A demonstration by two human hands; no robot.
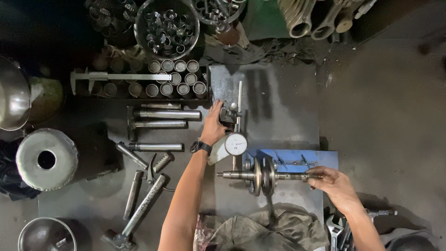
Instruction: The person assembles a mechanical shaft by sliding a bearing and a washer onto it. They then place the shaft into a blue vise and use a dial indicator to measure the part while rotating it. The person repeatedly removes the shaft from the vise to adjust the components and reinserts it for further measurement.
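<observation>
Crankshaft (pixel 265 175) lies mid-frame on the blue stand (pixel 297 158); right hand (pixel 335 184) pinches its right shaft end, while left hand (pixel 213 124) clasps the dial gauge stand (pixel 231 114) just above the dial gauge (pixel 236 144).

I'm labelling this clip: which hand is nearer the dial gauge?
Left. The left hand grips the stand just above the dial gauge; the right hand holds the crankshaft end, lower right.
</observation>
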